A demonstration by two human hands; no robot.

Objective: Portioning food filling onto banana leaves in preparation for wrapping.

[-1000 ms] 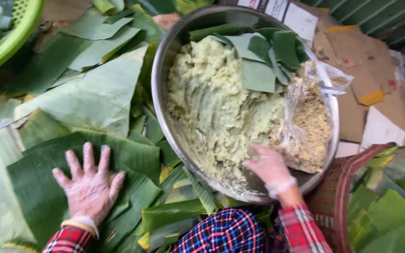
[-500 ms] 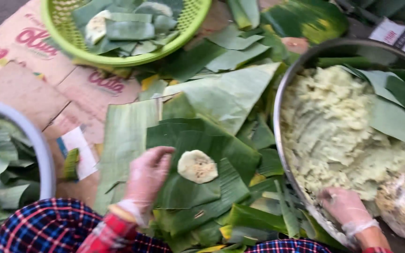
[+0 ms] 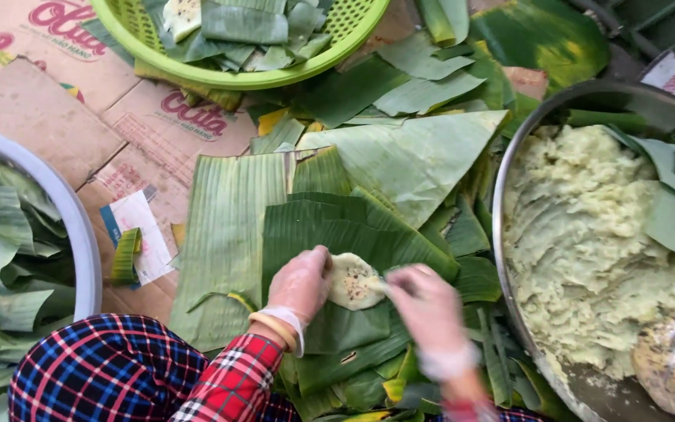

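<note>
My plaid sleeve point(image 3: 158, 375) sits lowest in view, red cuff at the wrist with a yellowish band above it. My left hand point(image 3: 300, 283), gloved in thin clear plastic, curls its fingers against the left edge of a small flattened dough patty point(image 3: 353, 281), pale with darker filling showing on top. My right hand point(image 3: 429, 306), also gloved and a little blurred, pinches the patty's right edge between thumb and fingertips. The patty lies on a dark green banana leaf point(image 3: 337, 234), the top one of a layered heap; nothing covers it but my own fingers.

To my right stands a big steel basin point(image 3: 509, 312) heaped with pale green mashed dough point(image 3: 587, 234), with a few cut leaf pieces point(image 3: 666, 211) resting on it and a clear plastic bag of crumbly filling point(image 3: 673, 359) at its near edge. To my left a white basin point(image 3: 80, 234) holds more folded leaves.

Farther off, a broad pale leaf point(image 3: 416, 156) lies underside up, and beyond it a lime-green plastic basket point(image 3: 275, 74) holds leaf-wrapped pieces. Everything rests on flattened cardboard point(image 3: 41, 125) spread over the ground.
</note>
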